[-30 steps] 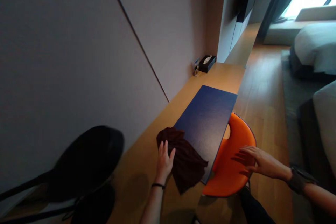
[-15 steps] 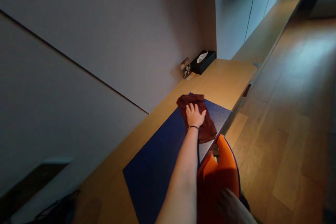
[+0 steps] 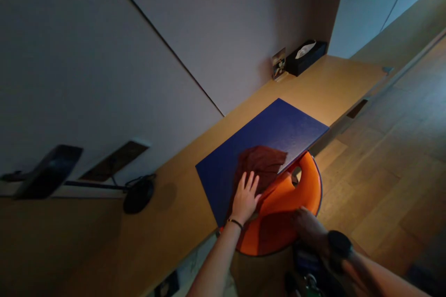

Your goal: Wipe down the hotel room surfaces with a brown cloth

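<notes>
My left hand (image 3: 245, 198), with a thin dark band at the wrist, lies palm down with fingers spread on a dark red cloth (image 3: 265, 164). Under the cloth is a dark blue desk mat (image 3: 275, 123), and the cloth lies bunched over its near part. My right hand (image 3: 308, 226), wearing a dark watch, is in shadow at the edge of an orange chair (image 3: 310, 181) by the desk's front. Its fingers are too dim and blurred to make out, so whether it grips the chair does not show.
The wooden desk (image 3: 212, 132) runs along a grey wall. A black tissue box (image 3: 303, 62) and a small photo stand (image 3: 278, 65) are at the far end. To the left is a black desk lamp (image 3: 139, 195). Wood floor (image 3: 393, 148) lies at right.
My left hand has drawn the cloth from the mat's far end back towards me. The view has swung left, bringing the lamp in. My right hand and its watch show more fully.
</notes>
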`<state>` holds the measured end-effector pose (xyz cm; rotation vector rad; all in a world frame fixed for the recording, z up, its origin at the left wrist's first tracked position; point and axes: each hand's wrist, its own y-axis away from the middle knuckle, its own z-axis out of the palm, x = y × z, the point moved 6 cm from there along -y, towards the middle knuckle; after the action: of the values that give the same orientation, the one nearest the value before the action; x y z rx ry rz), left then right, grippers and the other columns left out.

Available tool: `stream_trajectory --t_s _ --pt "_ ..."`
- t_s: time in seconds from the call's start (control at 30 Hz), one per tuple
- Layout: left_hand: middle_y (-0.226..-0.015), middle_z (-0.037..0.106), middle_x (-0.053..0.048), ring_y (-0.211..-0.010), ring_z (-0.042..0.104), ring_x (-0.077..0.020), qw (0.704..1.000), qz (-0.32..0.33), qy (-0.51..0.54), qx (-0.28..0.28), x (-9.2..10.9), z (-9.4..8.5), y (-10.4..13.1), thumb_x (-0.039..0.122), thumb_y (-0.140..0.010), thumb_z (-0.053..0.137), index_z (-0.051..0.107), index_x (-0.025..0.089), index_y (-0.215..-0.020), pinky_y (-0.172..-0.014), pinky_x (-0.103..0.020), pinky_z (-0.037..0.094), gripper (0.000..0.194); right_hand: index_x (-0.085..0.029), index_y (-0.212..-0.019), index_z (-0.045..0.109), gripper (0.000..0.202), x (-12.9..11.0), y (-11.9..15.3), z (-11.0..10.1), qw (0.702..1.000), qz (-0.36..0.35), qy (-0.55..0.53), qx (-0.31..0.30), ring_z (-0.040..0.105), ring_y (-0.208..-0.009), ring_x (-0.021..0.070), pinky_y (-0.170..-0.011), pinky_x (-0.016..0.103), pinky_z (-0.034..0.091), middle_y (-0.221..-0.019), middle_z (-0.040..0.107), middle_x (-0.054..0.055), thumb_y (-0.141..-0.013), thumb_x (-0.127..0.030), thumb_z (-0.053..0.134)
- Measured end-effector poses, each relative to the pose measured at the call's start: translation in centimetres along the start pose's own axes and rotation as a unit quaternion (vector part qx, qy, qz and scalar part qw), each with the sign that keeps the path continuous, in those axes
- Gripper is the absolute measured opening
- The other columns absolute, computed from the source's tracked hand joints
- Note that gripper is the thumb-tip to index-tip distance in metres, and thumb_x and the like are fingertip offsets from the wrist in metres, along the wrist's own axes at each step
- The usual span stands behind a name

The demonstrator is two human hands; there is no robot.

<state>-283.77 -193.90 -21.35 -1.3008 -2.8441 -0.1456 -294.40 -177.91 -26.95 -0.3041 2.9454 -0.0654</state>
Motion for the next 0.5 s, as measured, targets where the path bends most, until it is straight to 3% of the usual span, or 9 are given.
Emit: stream_trajectory --t_s 0.1,0.2,0.3,0.5 --pt "-0.157 0.020 -0.003 -0.145 0.012 -0.0286 0.996 -0.086 -0.015 -0.013 -5.6 0.7 8.8 0.030 -0.088 0.052 0.031 0.023 -0.146 -0.117 -0.047 0.026 0.063 -0.018 -0.066 0.063 0.031 -1.0 2.0 -0.7 0.999 0.020 0.029 -0.031 0.060 -0.064 0.0223 -0.064 0.034 0.045 -0.070 0.066 0.008 -0.070 0.002 0.040" --pt "-0.156 0.023 -0.005 -0.144 0.017 -0.0291 0.990 -0.137 -0.013 0.002 -9.6 1.3 14.9 0.024 -0.088 0.047 0.034 0.020 -0.145 -0.117 -0.045 0.026 0.059 -0.017 -0.073 0.064 0.027 -2.0 5.2 -1.4 0.998 0.005 0.038 -0.052 0.061 -0.066 0.0215 -0.064 0.031 0.045 -0.072 0.065 0.008 -0.072 0.002 0.044" --pt "-0.155 0.027 -0.004 -0.143 0.020 -0.0283 0.986 -0.165 0.017 0.022 -11.5 1.8 18.1 0.019 -0.088 0.042 0.036 0.020 -0.144 -0.116 -0.046 0.027 0.057 -0.015 -0.078 0.065 0.025 -2.0 9.6 -1.6 0.996 -0.012 0.047 -0.071 0.063 -0.070 0.0222 -0.066 0.031 0.047 -0.073 0.065 0.008 -0.072 0.002 0.047" --pt "-0.148 0.040 0.002 -0.137 0.033 -0.0237 0.966 -0.225 0.114 0.056 -11.6 1.7 21.8 0.006 -0.081 0.034 0.050 0.024 -0.135 -0.116 -0.043 0.030 0.060 -0.017 -0.098 0.069 0.047 -0.2 20.7 -1.8 0.996 -0.052 0.038 -0.055 0.066 -0.087 0.0223 -0.075 0.034 0.055 -0.099 0.069 0.009 -0.074 0.006 0.036"
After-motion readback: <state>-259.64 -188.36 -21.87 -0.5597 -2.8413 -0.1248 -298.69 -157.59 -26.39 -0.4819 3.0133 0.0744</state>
